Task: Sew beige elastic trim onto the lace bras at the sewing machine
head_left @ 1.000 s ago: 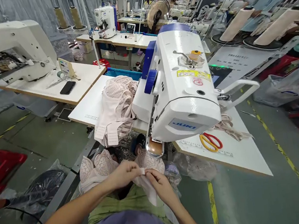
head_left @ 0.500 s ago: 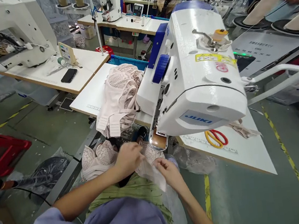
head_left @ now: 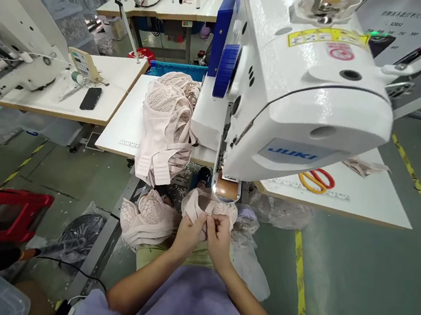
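A pale pink lace bra point(head_left: 222, 208) is held low in front of me, just below the rounded metal front end of the sewing machine point(head_left: 288, 132). My left hand point(head_left: 190, 235) pinches its fabric from the left. Close beside it, my right hand point(head_left: 218, 235) pinches the same fabric, the fingertips of both hands nearly touching. Another stack of lace bras point(head_left: 148, 219) rests on my lap to the left. On the worktable, left of the machine, lies a larger pile of the same bras point(head_left: 168, 127), straps hanging over the edge.
Scissors with orange and red handles point(head_left: 316, 181) lie on the right tabletop point(head_left: 376, 198). A phone point(head_left: 90, 98) sits on the left table near a second sewing machine point(head_left: 8, 44). A red stool point(head_left: 8, 213) stands at the left, and plastic bags point(head_left: 278, 208) hang below the table.
My hands have come together on the bra; before, they were apart, with the right pinching a pale strip. The camera view has shifted closer to the machine.
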